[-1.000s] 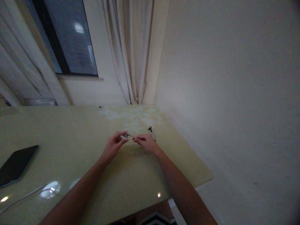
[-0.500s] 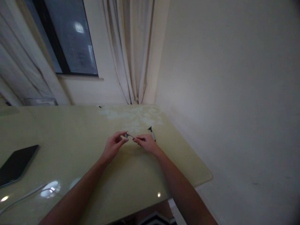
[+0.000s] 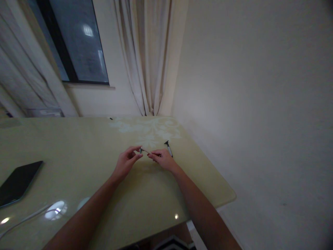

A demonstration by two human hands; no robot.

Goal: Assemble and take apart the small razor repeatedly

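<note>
My left hand [image 3: 126, 161] pinches the small dark, greenish head of a thin pale-handled tool [image 3: 146, 151] between thumb and fingertips. From the other side, my right hand [image 3: 161, 158] grips the handle, its fingers closed round it. The tool is held above the table between both hands; it is too small to name its kind for sure. Just beyond my right hand lies a T-shaped razor [image 3: 168, 148] with a black head and a whitish handle, its lower end close behind the hand.
The glossy pale-green table [image 3: 205, 173] ends in a rounded corner at the right, beside the wall. A dark flat tablet-like slab [image 3: 19, 182] lies at the left, with a white cable [image 3: 27, 218] nearer me. A tiny black piece [image 3: 111, 118] sits at the far edge.
</note>
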